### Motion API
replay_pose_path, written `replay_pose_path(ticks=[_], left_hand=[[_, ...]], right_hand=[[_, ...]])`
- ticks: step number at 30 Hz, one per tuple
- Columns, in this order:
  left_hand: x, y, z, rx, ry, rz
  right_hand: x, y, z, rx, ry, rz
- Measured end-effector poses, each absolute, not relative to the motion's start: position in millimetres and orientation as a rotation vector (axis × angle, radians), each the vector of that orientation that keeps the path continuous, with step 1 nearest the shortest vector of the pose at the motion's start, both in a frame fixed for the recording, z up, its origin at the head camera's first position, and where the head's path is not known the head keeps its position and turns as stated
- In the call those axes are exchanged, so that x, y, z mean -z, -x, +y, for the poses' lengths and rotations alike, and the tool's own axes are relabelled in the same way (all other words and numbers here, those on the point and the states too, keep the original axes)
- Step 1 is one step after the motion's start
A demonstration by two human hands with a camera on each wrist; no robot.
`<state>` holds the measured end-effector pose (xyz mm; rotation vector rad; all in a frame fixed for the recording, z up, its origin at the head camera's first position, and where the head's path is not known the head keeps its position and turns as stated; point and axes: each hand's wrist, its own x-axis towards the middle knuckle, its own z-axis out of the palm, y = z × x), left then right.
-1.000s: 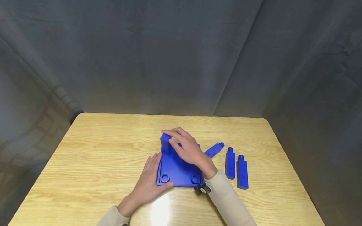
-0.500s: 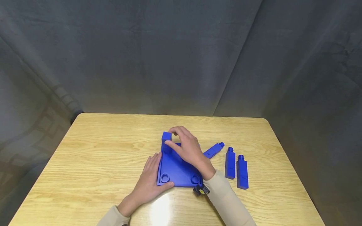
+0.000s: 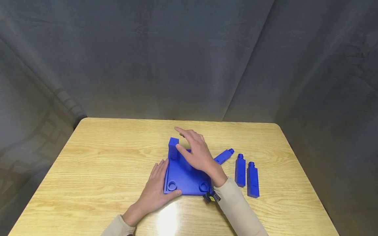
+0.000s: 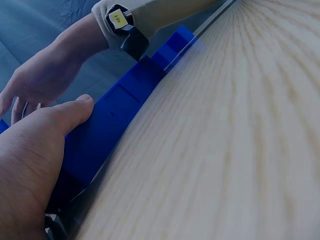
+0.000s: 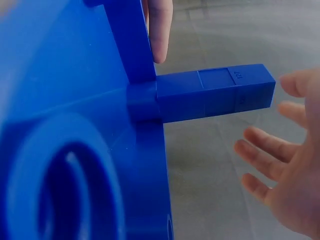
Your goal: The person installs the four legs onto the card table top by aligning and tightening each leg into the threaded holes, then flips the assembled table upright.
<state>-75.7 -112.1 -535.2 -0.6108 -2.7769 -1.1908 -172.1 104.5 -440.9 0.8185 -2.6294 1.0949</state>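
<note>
One upright, square-sided blue post of what looks like plastic [image 3: 173, 147] stands at the far left corner of a squarish, rimmed blue base of similar material [image 3: 187, 178], its foot meeting a round collar that, I judge, keeps it standing. The right hand [image 3: 196, 152] hovers just beside the post, fingers loosely spread and gripping nothing; from my remote seat I cannot tell whether the thumb brushes it. That spacing would let the hand steady the post if it leaned.

Along the base's left side lies the left hand [image 3: 156, 187], fingers straight and closed around nothing, thumb laid over the near edge, apparently to brace the base against sliding. Two ring-shaped blue sockets, one at the near left [image 3: 172, 186] and one at the near right [image 3: 204, 187], face up unfilled; I cannot see the far right corner behind the right hand.

To the right, three matching posts lie on the pale wood-grain tabletop [image 3: 103, 164]: a slanted post [image 3: 224, 156] partly behind the right wrist, then a middle post [image 3: 240, 172] and an outer post [image 3: 253, 182] side by side, ridged necks pointing away from the person, perhaps for easy reach. A dark grey curtain [image 3: 177, 65] hangs behind.
</note>
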Motion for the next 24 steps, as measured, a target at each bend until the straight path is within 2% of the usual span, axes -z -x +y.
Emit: replay_pose_path(ticks=[7, 24], left_hand=[[535.7, 75.7, -112.6, 1.186, 0.624, -2.765], [535.0, 75.4, -112.9, 1.177, 0.622, -2.772]], right_hand=[[442.1, 172.4, 103.5, -1.066, -0.953, -2.651], [443.9, 172.0, 99.2, -1.086, -0.774, -2.612]])
